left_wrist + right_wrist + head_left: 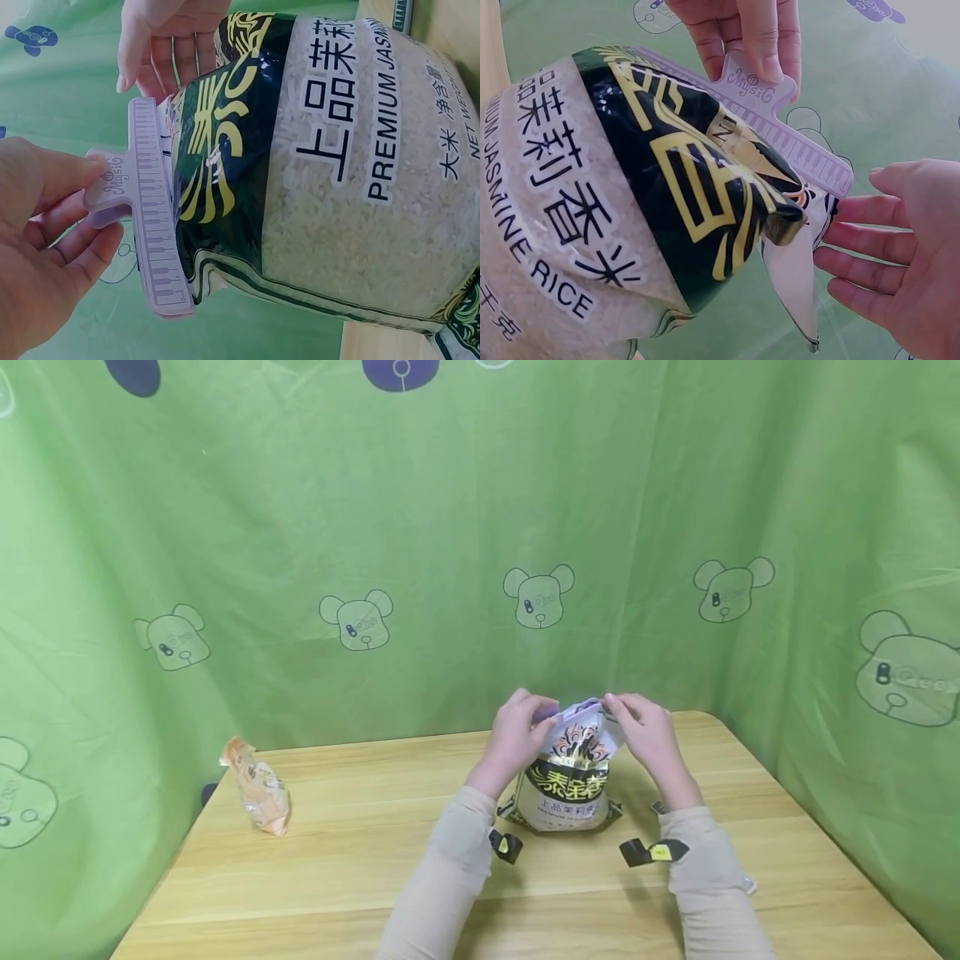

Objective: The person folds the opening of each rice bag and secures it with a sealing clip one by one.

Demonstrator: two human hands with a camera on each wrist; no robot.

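A bag of jasmine rice point(566, 814) stands on the wooden table, its clear lower part full of white grains. Across its gathered top sits a lilac sealing clip point(154, 217) printed with piano keys and the word "Music". My left hand point(45, 232) pinches the clip's handle between thumb and fingers; in the head view this hand point(521, 731) is at the bag's upper left. At the upper right is my right hand point(648, 735). In the right wrist view, the right hand's fingers point(870, 251) are extended, their tips at the loose top corner of the bag, thumb apart.
An orange-and-clear plastic package point(261, 789) lies at the table's left edge. Small objects, partly hidden by my right arm, lie near it, one a pale-edged piece point(749, 884). A green curtain point(450, 527) with bear faces hangs behind the table point(337, 877).
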